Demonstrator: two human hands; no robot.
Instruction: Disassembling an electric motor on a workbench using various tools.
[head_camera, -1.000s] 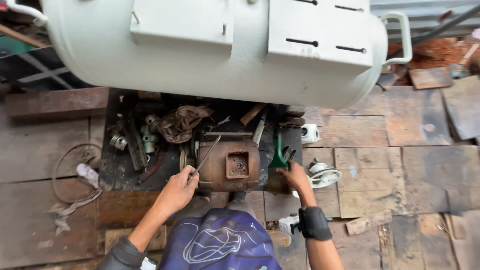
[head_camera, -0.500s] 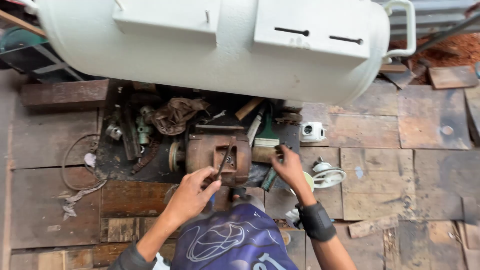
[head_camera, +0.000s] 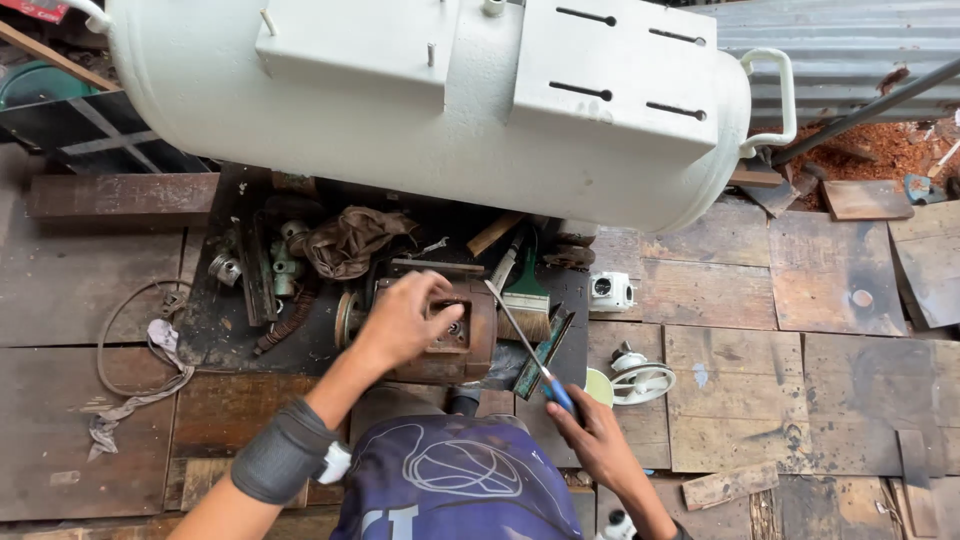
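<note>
1. L hand (head_camera: 405, 318), center frame: fingers curled over top of rusty motor (head_camera: 440, 345), gripping its housing.
2. R hand (head_camera: 590, 435), lower center-right: fingers wrapped round blue-handled screwdriver (head_camera: 522, 342), tip aimed at motor.
3. White tank (head_camera: 430, 100) across upper frame; brush (head_camera: 527, 295) just right of motor.

left hand (head_camera: 408, 318) on rusty motor (head_camera: 440, 345), screwdriver (head_camera: 528, 352) in right hand (head_camera: 590, 438)
</note>
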